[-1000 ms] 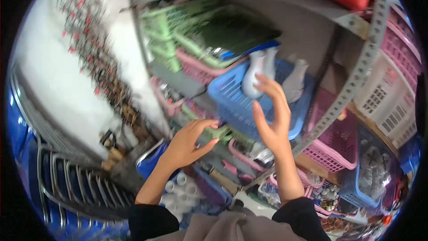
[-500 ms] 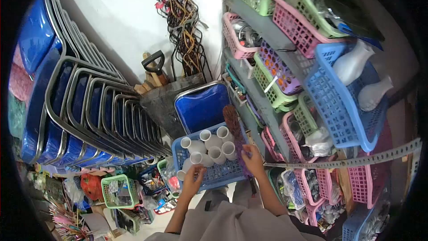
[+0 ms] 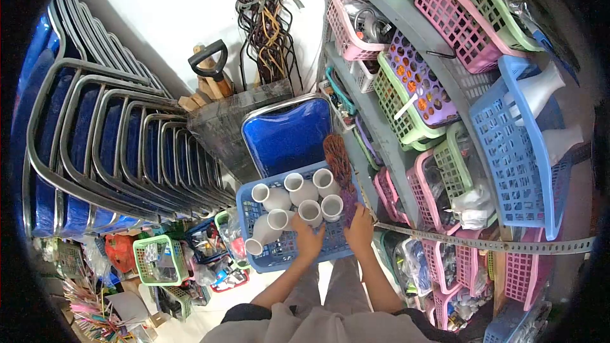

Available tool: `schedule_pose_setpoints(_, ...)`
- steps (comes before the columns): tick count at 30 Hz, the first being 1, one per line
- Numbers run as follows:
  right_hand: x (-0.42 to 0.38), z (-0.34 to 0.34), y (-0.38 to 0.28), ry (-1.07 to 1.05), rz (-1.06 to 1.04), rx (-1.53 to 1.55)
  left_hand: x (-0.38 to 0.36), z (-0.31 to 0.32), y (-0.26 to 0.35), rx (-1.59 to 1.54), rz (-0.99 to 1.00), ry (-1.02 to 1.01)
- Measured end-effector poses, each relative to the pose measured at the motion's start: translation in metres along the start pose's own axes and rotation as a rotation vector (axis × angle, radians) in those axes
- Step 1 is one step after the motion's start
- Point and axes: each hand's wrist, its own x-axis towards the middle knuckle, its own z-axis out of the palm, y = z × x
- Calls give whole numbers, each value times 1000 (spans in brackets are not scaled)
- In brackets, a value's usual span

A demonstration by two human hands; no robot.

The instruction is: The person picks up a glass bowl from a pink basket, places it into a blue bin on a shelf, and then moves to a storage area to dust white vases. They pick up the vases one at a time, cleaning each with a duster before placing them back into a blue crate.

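Observation:
A blue plastic basket [image 3: 259, 258] sits on a blue chair seat and holds several white vases [image 3: 298, 192]. My left hand [image 3: 308, 239] reaches into the basket, its fingers around the white vase [image 3: 311, 213] in the middle. My right hand [image 3: 359, 228] is at the basket's right edge, gripping the purple handle of a brown-headed duster [image 3: 337, 160] that stands up beside the vases.
A grey shelf rack [image 3: 406, 44] on the right carries pink, green, purple and blue baskets; one blue basket [image 3: 508, 152] holds two white vases. Stacked blue chairs [image 3: 95, 146] fill the left. Small baskets and clutter [image 3: 159, 267] cover the floor.
The view swung down from the upper shelf to the basket on the chair. My left hand moved right from the basket's near-left part onto a vase in the middle. My right hand stays by the duster.

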Motion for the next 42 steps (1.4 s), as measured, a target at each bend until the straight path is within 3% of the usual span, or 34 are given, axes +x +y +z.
schedule_pose_setpoints(3,0,2,5,6,-25,107,6,-2,11,-5,-51,22)
schedule_pose_setpoints(5,0,-4,9,0,11,415,6,-9,17,-55,-120,1)
schedule_pose_setpoints(6,1,-4,17,5,3,416,5,-14,13,-35,-54,8)
schedule_pose_setpoints(9,10,-8,52,-26,83,857,6,-30,-7,46,126,-4)
schedule_pose_setpoints(10,4,-46,36,-110,159,958,10,-38,-6,111,225,-37)
schedule_pose_setpoints(11,1,-67,30,-74,142,928,11,-45,-6,-3,155,-121)
schedule_pose_setpoints(14,0,-81,39,-3,66,989,9,-47,12,-43,123,-47)
schedule_pose_setpoints(16,2,-81,42,32,-2,1077,20,-28,-9,3,214,23)
schedule_pose_setpoints(18,2,-85,42,-29,-13,1145,22,-15,-11,45,294,89)
schedule_pose_setpoints(23,4,-101,31,-165,-218,1067,29,7,-27,2,172,6)
schedule_pose_setpoints(27,5,-132,16,-373,-147,1177,32,9,-34,-48,116,23)
schedule_pose_setpoints(32,26,-149,33,-333,-174,1252,11,-24,0,-122,-59,107)
schedule_pose_setpoints(35,29,-173,37,-439,75,1476,-10,-64,38,-621,-108,-95)
schedule_pose_setpoints(36,30,-176,41,-452,68,1479,-18,-74,50,-616,-107,-82)
schedule_pose_setpoints(38,35,-181,46,-807,154,1605,-31,-90,68,-1063,-231,-153)
schedule_pose_setpoints(39,40,-178,55,-823,142,1601,-39,-96,67,-1107,-378,-208)
schedule_pose_setpoints(42,45,-168,75,-967,76,1362,-63,-115,116,-1349,-297,-296)
